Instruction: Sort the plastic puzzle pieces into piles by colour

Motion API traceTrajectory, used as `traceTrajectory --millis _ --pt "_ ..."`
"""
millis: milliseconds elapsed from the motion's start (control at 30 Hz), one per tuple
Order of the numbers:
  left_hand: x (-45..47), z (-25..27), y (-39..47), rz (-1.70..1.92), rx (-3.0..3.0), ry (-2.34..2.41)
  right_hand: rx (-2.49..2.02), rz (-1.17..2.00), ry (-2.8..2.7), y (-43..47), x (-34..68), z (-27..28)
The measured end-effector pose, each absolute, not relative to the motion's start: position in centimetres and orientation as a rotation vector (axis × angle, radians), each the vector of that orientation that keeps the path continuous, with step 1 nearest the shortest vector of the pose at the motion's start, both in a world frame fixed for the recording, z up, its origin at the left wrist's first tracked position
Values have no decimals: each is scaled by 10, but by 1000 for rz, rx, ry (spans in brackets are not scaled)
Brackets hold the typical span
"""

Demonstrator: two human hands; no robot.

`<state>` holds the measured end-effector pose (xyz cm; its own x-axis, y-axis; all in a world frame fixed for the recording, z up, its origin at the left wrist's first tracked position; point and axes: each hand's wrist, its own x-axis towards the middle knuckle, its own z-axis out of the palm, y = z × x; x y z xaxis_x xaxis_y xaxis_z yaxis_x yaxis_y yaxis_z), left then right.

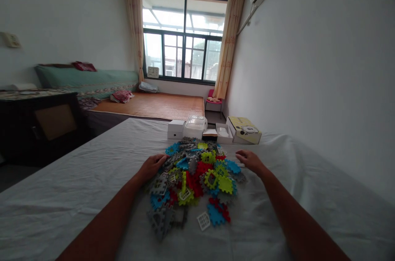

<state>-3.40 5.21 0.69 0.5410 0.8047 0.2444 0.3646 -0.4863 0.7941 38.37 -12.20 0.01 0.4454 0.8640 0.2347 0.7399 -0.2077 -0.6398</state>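
Note:
A heap of plastic interlocking building pieces with toothed edges (pixel 197 172) lies in front of me, in grey, blue, red and lime green. My left hand (pixel 154 165) rests at the heap's left edge, its fingers loosely stretched toward the grey pieces; nothing shows in its grasp. On the other side, my right hand (pixel 249 160) is held just beyond the heap's right edge, fingers extended and slightly bent, holding nothing. A small white lattice window piece (pixel 203 221) lies apart at the near side. Beside it are a blue piece (pixel 217 214) and a red toothed strip (pixel 224 208).
A white sheet (pixel 101 170) covers the surface beneath. Behind the heap stand a white box (pixel 176 129), a clear plastic container (pixel 194 126), an open white box (pixel 224 133) and a yellow cartoon box (pixel 244 130). Farther off are a bed (pixel 154 105) and a dark cabinet (pixel 21 117).

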Motion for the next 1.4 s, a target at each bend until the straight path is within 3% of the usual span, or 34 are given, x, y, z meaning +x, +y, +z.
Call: traceTrajectory --millis 167,467,667,967,1400 --pt "-34 8 52 804 2052 946 -1743 503 -1622 -151 361 -2" --pt "-35 7 55 799 2064 938 -1694 348 -1558 -143 352 -1" --pt "-35 7 55 812 2069 933 -1678 490 -1334 -146 376 -8" --pt "-36 1 60 795 2094 937 -1761 28 -774 -140 442 -43" --pt "-36 2 60 774 2153 937 -2193 -219 -1280 -158 443 -42"
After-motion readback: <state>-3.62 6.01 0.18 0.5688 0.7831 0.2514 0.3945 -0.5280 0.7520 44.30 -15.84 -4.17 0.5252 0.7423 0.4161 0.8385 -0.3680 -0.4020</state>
